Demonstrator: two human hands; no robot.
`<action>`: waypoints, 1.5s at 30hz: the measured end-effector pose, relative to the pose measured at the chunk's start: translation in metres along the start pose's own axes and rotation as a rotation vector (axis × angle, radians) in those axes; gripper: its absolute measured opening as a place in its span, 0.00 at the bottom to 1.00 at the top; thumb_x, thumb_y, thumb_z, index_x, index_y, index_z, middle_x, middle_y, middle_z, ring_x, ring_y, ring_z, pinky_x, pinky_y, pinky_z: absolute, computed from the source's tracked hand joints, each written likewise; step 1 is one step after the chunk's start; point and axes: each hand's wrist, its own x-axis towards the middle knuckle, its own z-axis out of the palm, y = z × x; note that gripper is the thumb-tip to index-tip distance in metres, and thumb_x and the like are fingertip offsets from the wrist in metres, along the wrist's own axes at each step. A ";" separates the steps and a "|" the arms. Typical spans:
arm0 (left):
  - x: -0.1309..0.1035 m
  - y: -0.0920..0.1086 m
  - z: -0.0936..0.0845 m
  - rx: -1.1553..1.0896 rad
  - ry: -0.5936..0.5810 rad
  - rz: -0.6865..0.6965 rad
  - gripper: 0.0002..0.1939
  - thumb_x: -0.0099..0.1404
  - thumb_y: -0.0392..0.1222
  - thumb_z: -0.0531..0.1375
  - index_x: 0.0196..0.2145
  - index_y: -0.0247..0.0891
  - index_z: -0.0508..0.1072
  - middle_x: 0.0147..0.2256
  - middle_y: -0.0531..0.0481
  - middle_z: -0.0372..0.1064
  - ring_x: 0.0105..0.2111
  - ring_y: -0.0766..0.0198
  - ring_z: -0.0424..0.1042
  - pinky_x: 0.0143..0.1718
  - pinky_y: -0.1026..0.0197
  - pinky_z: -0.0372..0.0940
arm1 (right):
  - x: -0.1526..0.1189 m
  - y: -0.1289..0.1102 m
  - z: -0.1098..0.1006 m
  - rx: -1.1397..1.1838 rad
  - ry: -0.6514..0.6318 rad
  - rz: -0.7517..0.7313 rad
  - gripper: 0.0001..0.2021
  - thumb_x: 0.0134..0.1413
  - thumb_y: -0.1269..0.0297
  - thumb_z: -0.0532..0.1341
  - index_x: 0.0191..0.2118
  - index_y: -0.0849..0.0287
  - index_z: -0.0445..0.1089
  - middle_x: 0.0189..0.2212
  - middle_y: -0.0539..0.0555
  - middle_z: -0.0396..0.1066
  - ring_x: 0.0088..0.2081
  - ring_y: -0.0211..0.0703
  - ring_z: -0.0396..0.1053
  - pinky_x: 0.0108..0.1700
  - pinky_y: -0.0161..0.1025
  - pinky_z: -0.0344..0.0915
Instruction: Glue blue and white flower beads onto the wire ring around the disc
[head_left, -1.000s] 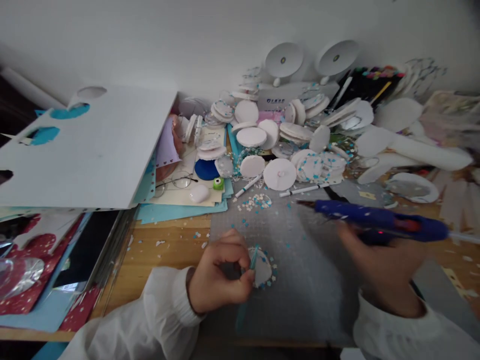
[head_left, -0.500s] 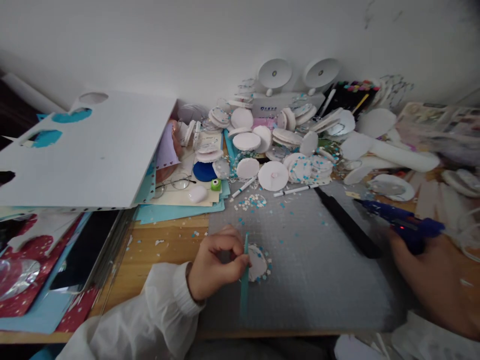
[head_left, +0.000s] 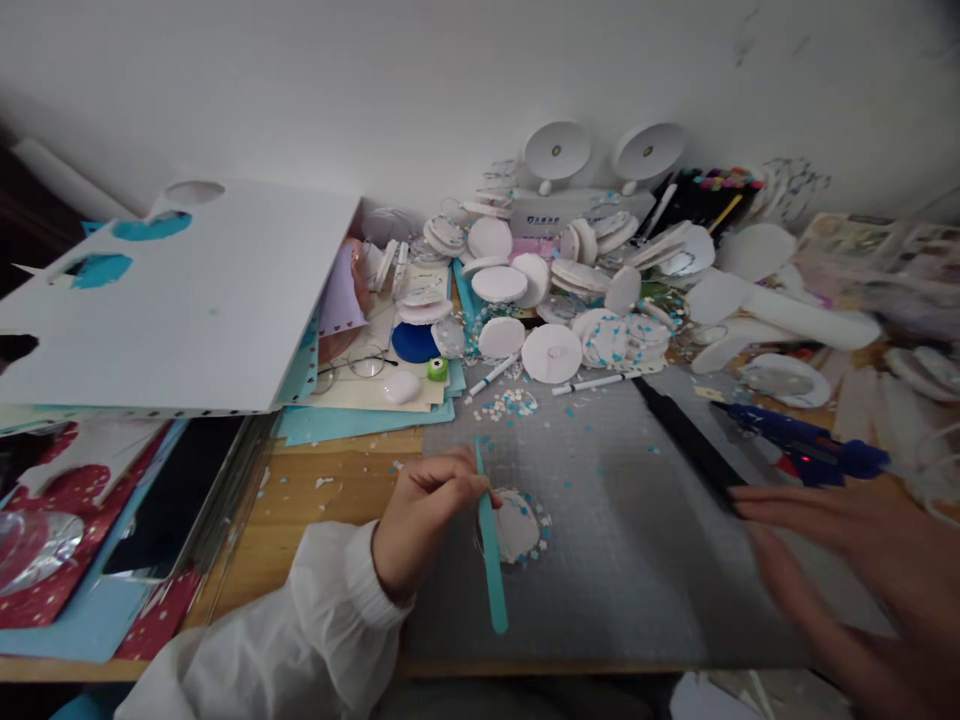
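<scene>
Around five o'clock on the wooden table, a grey mat spreads out, while a white board lies at nine. Between twelve and two, white discs crowd together in a heap, arranged as they were a second ago. At four o'clock, the right hand has let go of the blue glue gun it grasped half a second ago; its fingers now stretch out empty. The left hand, near seven, has barely moved and keeps its pinch. The glue gun, raised over the mat a second earlier, now rests near three. Beside it slants a black tool; whether the right fingertips touch its near end cannot be told. Pinched in the left hand, the slim turquoise tool now turns its flat face up, its broad end swung slightly toward five. Just behind it, between five and six, the star-edged disc lies on the mat, unmoved. Tiny star pieces are scattered toward the disc's twelve.
</scene>
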 end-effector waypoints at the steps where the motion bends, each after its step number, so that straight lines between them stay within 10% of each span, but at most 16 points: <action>1: 0.000 0.000 0.000 -0.010 0.006 -0.005 0.12 0.55 0.39 0.59 0.17 0.35 0.75 0.19 0.51 0.64 0.24 0.65 0.62 0.29 0.62 0.58 | 0.012 -0.019 0.005 0.047 -0.027 -0.186 0.07 0.51 0.60 0.59 0.37 0.48 0.71 0.31 0.54 0.75 0.33 0.49 0.73 0.37 0.50 0.67; 8: 0.000 0.001 0.001 -0.084 0.038 -0.062 0.14 0.51 0.40 0.59 0.12 0.35 0.64 0.19 0.54 0.57 0.23 0.68 0.57 0.28 0.63 0.57 | 0.063 -0.096 0.053 0.233 -0.072 -0.801 0.13 0.60 0.71 0.51 0.46 0.64 0.70 0.44 0.56 0.73 0.45 0.44 0.69 0.49 0.45 0.64; 17: 0.000 0.004 0.003 -0.151 0.060 -0.103 0.15 0.52 0.38 0.60 0.12 0.35 0.62 0.18 0.55 0.55 0.21 0.70 0.53 0.24 0.65 0.54 | 0.075 -0.097 0.069 0.202 0.087 -0.957 0.12 0.58 0.72 0.52 0.40 0.68 0.72 0.39 0.62 0.75 0.39 0.45 0.71 0.42 0.43 0.69; 21: 0.001 0.005 0.002 0.056 0.055 -0.029 0.16 0.59 0.45 0.58 0.19 0.34 0.72 0.19 0.52 0.61 0.23 0.67 0.58 0.27 0.63 0.57 | 0.076 -0.078 0.072 0.326 0.121 -0.743 0.10 0.56 0.75 0.54 0.38 0.61 0.71 0.34 0.57 0.76 0.35 0.41 0.72 0.39 0.40 0.70; 29: 0.013 -0.003 -0.008 0.546 0.025 0.117 0.12 0.65 0.43 0.54 0.31 0.34 0.73 0.26 0.51 0.68 0.27 0.65 0.64 0.29 0.64 0.59 | 0.056 -0.034 0.106 0.810 0.182 0.253 0.03 0.53 0.70 0.60 0.34 0.57 0.67 0.26 0.50 0.71 0.22 0.38 0.70 0.24 0.36 0.68; 37: 0.017 0.005 -0.006 0.404 -0.299 -0.199 0.14 0.64 0.46 0.55 0.27 0.33 0.71 0.23 0.52 0.67 0.23 0.69 0.63 0.25 0.67 0.58 | 0.048 -0.040 0.103 1.058 -0.008 0.345 0.01 0.55 0.68 0.59 0.35 0.57 0.66 0.24 0.49 0.71 0.21 0.35 0.68 0.21 0.32 0.68; 45: 0.018 0.001 -0.004 0.287 -0.289 -0.461 0.12 0.59 0.46 0.61 0.32 0.32 0.71 0.18 0.56 0.63 0.16 0.74 0.57 0.15 0.72 0.52 | 0.046 -0.045 0.097 1.072 -0.121 0.337 0.03 0.54 0.70 0.59 0.35 0.56 0.66 0.25 0.47 0.69 0.22 0.33 0.69 0.23 0.30 0.70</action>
